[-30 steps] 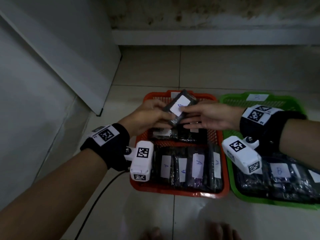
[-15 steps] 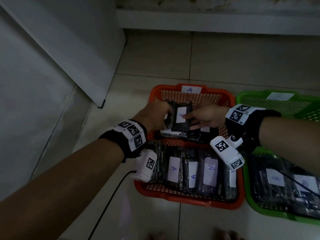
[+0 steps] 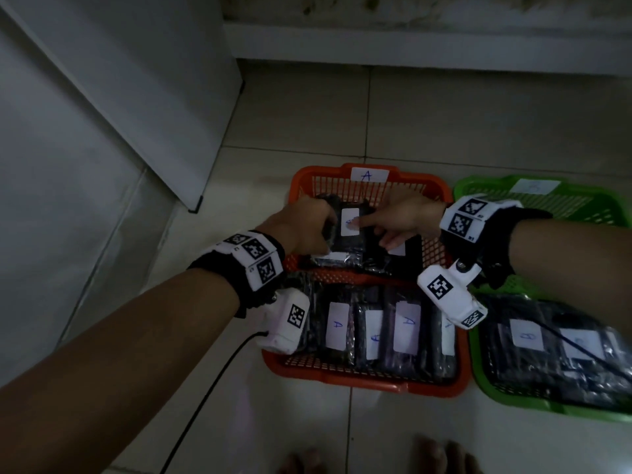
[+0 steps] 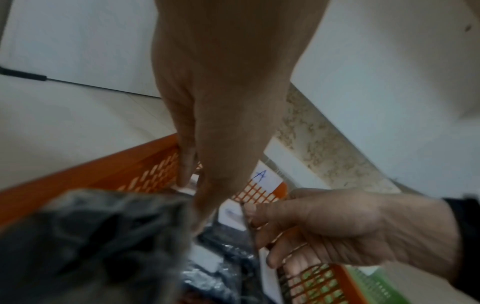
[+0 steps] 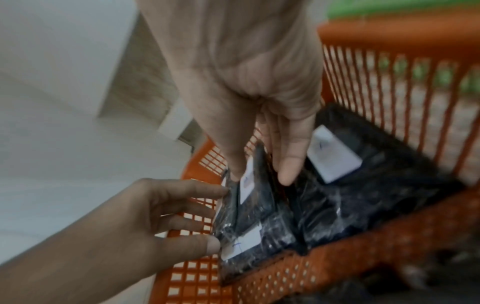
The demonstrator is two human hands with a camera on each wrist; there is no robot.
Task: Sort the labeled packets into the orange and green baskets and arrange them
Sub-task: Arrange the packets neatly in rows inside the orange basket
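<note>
A dark packet (image 3: pixel 350 234) with a white label stands on its edge in the far part of the orange basket (image 3: pixel 307 176), tagged A. My left hand (image 3: pixel 328 230) holds its left edge between thumb and fingers (image 5: pixel 218 191). My right hand (image 3: pixel 362 224) pinches its top, thumb on the label and forefinger behind, as the right wrist view shows on the packet (image 5: pixel 249 207). More A packets (image 3: pixel 403 258) lie flat under and beside it. A row of A packets (image 3: pixel 376 330) fills the near part. The green basket (image 3: pixel 478 186) on the right holds B packets (image 3: pixel 547 350).
The baskets sit side by side on a pale tiled floor (image 3: pixel 444 124). A white panel (image 3: pixel 136 97) leans at the left and a wall base (image 3: pixel 410 42) runs along the back. A black cable (image 3: pixel 205 388) trails from my left wrist. Bare toes (image 3: pixel 437 456) show at the bottom edge.
Both hands have lowered the packet from above the orange basket down into its far part, turning it from tilted to upright on its edge.
</note>
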